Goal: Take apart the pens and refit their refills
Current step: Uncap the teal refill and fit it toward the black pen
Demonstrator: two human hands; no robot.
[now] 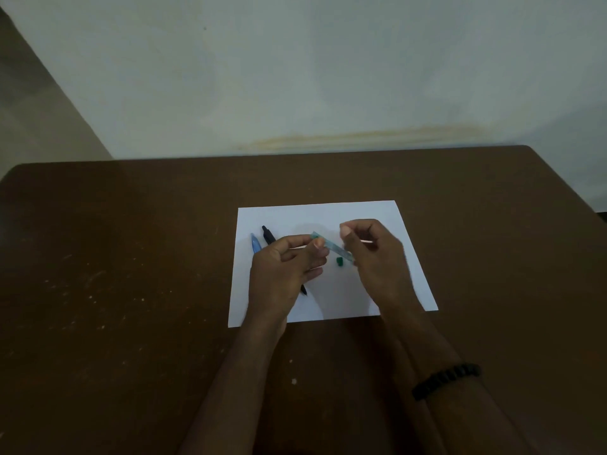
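Observation:
A translucent teal pen barrel (331, 247) is held slanted above the white paper (377, 290), spanning both hands. My left hand (284, 274) pinches its far end between thumb and forefinger. My right hand (376, 257) has its curled fingers round the near end, and a thin pale refill (367, 241) shows across those fingers. A small green pen piece (340, 261) lies on the paper under the barrel. A blue pen (255, 243) and a black pen (268, 236) lie side by side at the paper's left, and the black one runs under my left hand.
The paper lies on a brown table (115, 274) with pale specks. A white wall (295, 77) rises behind the table's far edge. A black bead bracelet (446, 379) is on my right wrist.

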